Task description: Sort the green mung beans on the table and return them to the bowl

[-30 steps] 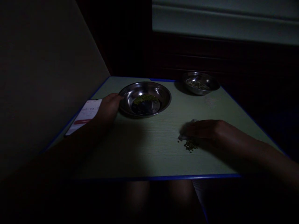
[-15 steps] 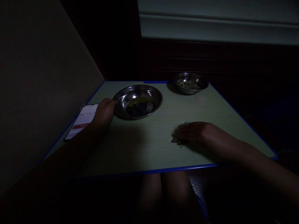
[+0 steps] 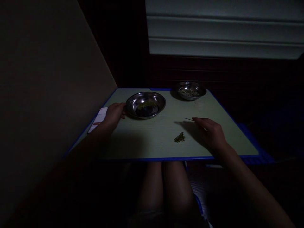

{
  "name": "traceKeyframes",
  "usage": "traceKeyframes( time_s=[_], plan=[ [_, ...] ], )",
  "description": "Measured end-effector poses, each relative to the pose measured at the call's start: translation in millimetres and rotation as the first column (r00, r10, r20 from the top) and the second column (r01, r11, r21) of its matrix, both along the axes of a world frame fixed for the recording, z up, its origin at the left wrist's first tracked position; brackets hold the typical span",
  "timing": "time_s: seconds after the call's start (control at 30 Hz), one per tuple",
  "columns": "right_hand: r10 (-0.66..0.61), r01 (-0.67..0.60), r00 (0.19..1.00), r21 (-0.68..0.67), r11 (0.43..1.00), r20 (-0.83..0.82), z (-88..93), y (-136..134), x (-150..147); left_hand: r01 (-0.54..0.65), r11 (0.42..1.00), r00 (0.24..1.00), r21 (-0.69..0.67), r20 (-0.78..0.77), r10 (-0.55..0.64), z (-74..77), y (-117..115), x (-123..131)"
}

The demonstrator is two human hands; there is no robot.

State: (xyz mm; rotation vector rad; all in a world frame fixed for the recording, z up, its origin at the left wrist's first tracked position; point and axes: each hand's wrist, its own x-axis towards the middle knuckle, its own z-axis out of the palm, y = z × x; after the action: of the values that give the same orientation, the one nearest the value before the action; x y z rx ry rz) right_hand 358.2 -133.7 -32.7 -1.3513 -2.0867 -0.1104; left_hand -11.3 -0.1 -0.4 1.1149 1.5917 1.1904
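Observation:
My left hand (image 3: 115, 114) is closed at the left rim of a shiny metal bowl (image 3: 159, 110), which stands on the table. Inside that bowl lies a layer of small green beans (image 3: 147, 104), like mung beans. My right hand (image 3: 211, 129) pinches a thin, flat, card-like piece (image 3: 188, 119), seen almost edge-on and held above the table. Below and left of it, a small pile of green beans (image 3: 180, 137) lies on the tabletop, apart from my fingers.
A second metal bowl (image 3: 190, 97) holding paler mixed bits stands at the far right of the light table (image 3: 152, 145) with blue edging. A lit phone (image 3: 98, 118) lies beside my left forearm. A wall (image 3: 71, 63) rises on the left. The room is dim.
My right hand has lifted off the table and moved right with the thin piece, uncovering the bean pile. My left hand stays at the bowl's rim. The view has shifted.

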Motion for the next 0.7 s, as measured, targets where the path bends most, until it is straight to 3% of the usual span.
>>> traceKeyframes(
  time_s=[0.13,0.27,0.4,0.5,0.7],
  plan=[
    [-0.034,0.034,0.999,0.0,0.999,-0.037,-2.2,3.1,-0.5,0.003,0.998,0.999,-0.061,0.051,0.0,-10.1,-16.5,1.2],
    [-0.067,0.067,0.995,-0.004,0.998,-0.067,-4.1,6.3,0.6,0.028,0.999,0.993,-0.031,0.112,-0.024,-17.5,-31.7,21.4],
    [-0.085,0.084,0.994,-0.025,0.996,-0.066,-6.2,9.3,3.2,0.047,0.999,0.981,-0.019,0.188,-0.043,-19.1,-33.2,48.2],
    [-0.101,0.099,0.993,-0.035,0.994,-0.067,-8.3,11.8,5.3,-0.002,1.0,0.976,0.017,0.219,-0.002,-20.9,-30.6,61.3],
    [-0.107,0.104,0.992,-0.051,0.993,-0.064,-12.5,17.2,9.6,-0.062,0.998,0.954,0.012,0.294,0.056,-21.0,-36.9,61.6]
  ],
)
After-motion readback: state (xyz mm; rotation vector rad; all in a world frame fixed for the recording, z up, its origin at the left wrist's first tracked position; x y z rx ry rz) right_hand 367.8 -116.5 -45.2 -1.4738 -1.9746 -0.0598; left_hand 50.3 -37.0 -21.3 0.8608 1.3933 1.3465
